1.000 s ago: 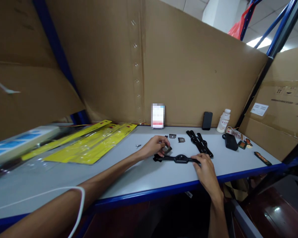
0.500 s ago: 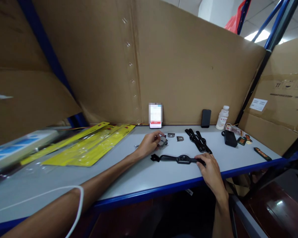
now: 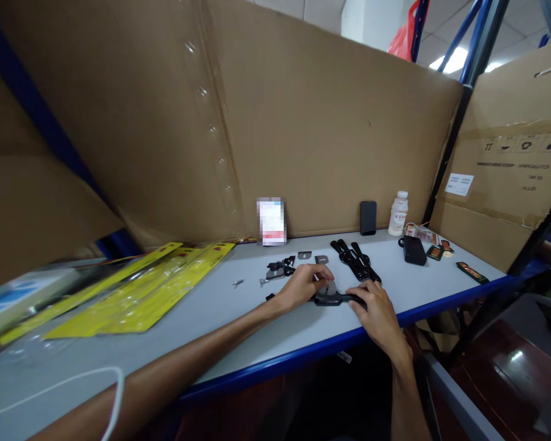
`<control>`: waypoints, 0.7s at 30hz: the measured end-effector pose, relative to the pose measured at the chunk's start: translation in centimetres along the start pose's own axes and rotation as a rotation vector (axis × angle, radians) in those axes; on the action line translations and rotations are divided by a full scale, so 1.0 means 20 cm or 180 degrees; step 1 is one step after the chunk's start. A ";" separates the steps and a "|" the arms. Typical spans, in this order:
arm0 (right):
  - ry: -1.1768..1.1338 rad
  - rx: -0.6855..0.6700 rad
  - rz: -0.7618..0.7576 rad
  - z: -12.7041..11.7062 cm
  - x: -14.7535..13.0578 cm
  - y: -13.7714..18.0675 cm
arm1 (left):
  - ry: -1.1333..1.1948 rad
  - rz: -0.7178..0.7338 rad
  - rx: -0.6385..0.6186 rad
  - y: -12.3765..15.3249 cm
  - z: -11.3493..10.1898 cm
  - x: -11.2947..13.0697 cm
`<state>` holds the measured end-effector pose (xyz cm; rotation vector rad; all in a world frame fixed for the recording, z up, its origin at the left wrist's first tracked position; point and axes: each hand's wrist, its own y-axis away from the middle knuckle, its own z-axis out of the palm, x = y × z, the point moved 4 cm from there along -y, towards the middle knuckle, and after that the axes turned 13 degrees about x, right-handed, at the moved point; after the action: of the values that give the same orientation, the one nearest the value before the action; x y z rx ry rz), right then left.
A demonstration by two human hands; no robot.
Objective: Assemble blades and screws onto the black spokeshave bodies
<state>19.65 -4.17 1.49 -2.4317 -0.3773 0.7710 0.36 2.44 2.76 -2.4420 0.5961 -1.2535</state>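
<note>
A long black tool (image 3: 331,298) with a round middle lies on the grey table (image 3: 239,318) near its blue front edge. My right hand (image 3: 376,315) is closed on its right handle. My left hand (image 3: 303,286) rests over its left half, fingers pinched on a small grey metal plate (image 3: 329,286) held against the tool's middle. Just behind lie two loose metal plates (image 3: 313,257), a small dark part (image 3: 279,267) and two small screws (image 3: 250,282).
A bundle of black handles (image 3: 354,260), a dark phone (image 3: 368,217), a white bottle (image 3: 398,214), a black pouch (image 3: 412,250) and small packets (image 3: 472,272) stand to the right. Yellow packaging cards (image 3: 138,291) lie left. Cardboard walls (image 3: 303,122) close the back.
My left hand came down from the loose parts behind onto the middle of the black tool, bringing a small metal plate. My right hand stayed on the tool's right handle. The view shifted right.
</note>
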 end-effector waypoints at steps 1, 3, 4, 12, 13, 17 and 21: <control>0.0046 -0.0010 -0.0032 0.00 -0.01 0.00 | 0.0000 0.0017 0.0023 0.00 0.01 0.00; 0.0102 -0.0021 -0.0067 0.00 -0.01 0.00 | 0.0037 0.0037 0.0091 0.01 0.02 0.01; 0.0111 -0.0028 -0.0078 0.00 -0.01 0.00 | 0.0062 0.0038 0.0136 0.01 0.02 0.01; -0.0019 -0.0093 -0.0152 0.01 0.03 0.00 | 0.0035 0.0081 0.0088 0.00 0.07 -0.01; -0.0005 -0.0078 -0.0150 0.02 0.03 0.00 | 0.0048 0.0056 -0.0006 0.00 0.08 -0.01; 0.0076 -0.0026 -0.0148 0.02 0.04 0.00 | 0.0125 0.0057 -0.0196 0.01 0.07 -0.01; 0.0176 0.0018 -0.0147 0.01 0.03 -0.01 | 0.0138 0.0093 -0.0179 0.01 0.07 0.01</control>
<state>19.93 -3.75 1.16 -2.4249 -0.4079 0.6829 1.53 2.29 2.08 -2.4477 0.6853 -1.2977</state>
